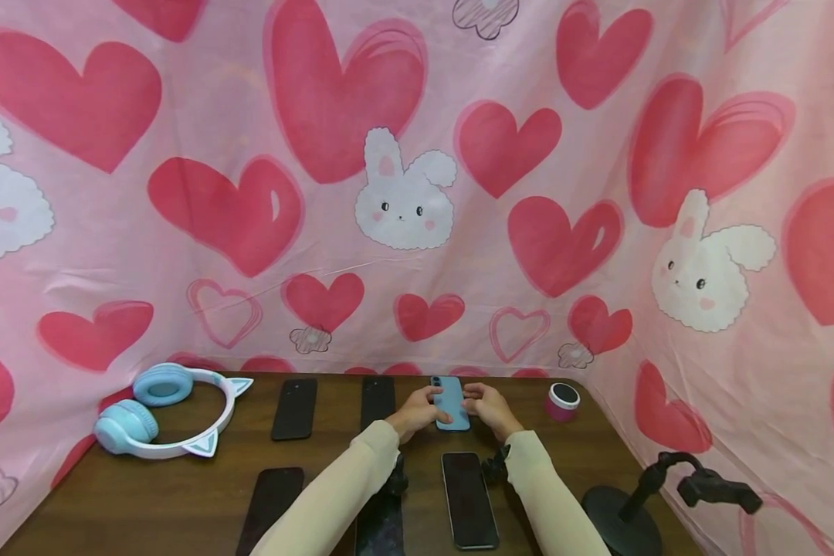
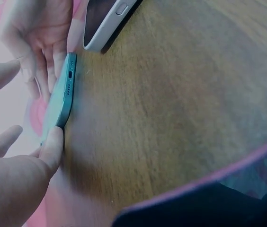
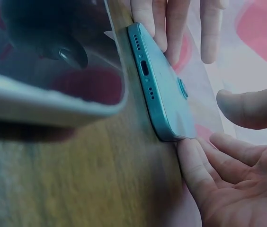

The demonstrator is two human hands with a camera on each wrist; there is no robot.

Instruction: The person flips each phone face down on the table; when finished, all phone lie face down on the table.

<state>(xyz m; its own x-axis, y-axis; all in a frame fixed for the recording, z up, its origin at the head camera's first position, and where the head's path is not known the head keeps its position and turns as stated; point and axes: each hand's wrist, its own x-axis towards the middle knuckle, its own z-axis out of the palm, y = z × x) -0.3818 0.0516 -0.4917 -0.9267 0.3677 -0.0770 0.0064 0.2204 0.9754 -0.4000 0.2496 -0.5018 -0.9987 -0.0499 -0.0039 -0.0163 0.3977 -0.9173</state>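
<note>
The left hand (image 1: 415,415) and the right hand (image 1: 492,409) touch a light blue phone (image 1: 451,401) from either side, fingers fairly straight rather than curled round it, so neither hand clenches it. The phone lies back upward between them near the far edge of the wooden table (image 1: 153,510), its camera end away from the person and its port end toward the wrists. In the right wrist view a fingertip meets the phone's near corner while the right thumb stands apart.

Nearer the person, between the forearms, lies a phone with a light rim (image 1: 469,500), screen upward. A black phone (image 1: 378,403) lies just left of the left hand; a second black phone (image 1: 295,409) lies farther left. A dark slab (image 1: 273,506) and a long dark object (image 1: 380,529) are partly covered by the left sleeve (image 1: 340,490).

Right of the right hand stands a small round pink pot-like object (image 1: 562,402) with a white ring and dark top; whether it is a container, or holds anything, I cannot tell. Blue and white cat-ear headphones (image 1: 174,413) lie at the far left, a black stand (image 1: 622,521) at the near right, and a pink heart-and-rabbit cloth (image 1: 472,266) hangs behind.
</note>
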